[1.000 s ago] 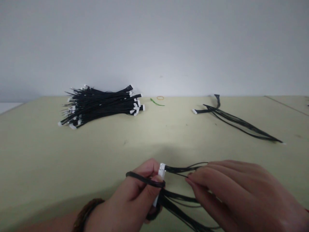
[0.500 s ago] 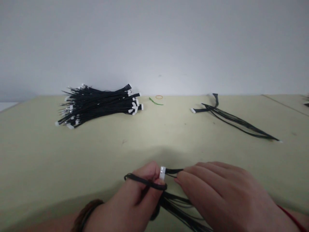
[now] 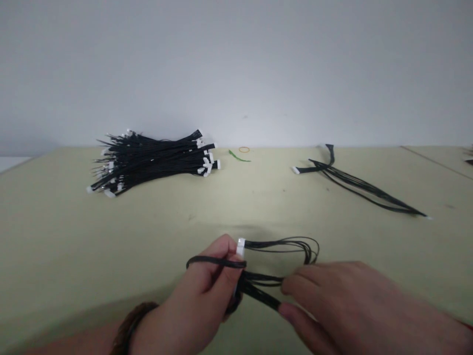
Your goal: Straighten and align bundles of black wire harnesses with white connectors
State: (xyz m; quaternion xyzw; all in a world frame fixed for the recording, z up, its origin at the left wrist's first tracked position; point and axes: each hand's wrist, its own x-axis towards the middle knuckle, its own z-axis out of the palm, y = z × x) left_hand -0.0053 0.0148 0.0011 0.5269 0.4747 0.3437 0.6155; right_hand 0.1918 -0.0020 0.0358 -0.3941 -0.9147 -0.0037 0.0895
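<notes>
My left hand [image 3: 221,276] pinches a white rectangular plastic connector [image 3: 240,247] above the pale-yellow counter [image 3: 148,227]; my right hand [image 3: 336,301] touches thin black flexible wires [image 3: 260,295], whether its fingers grasp them I cannot tell; wire-arranging seems in hand, calling next for a steady pinch.

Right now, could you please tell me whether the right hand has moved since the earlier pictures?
Yes: judged against the orange rubber band on the table, the right hand has moved lower in the view, farther from that band.
</notes>
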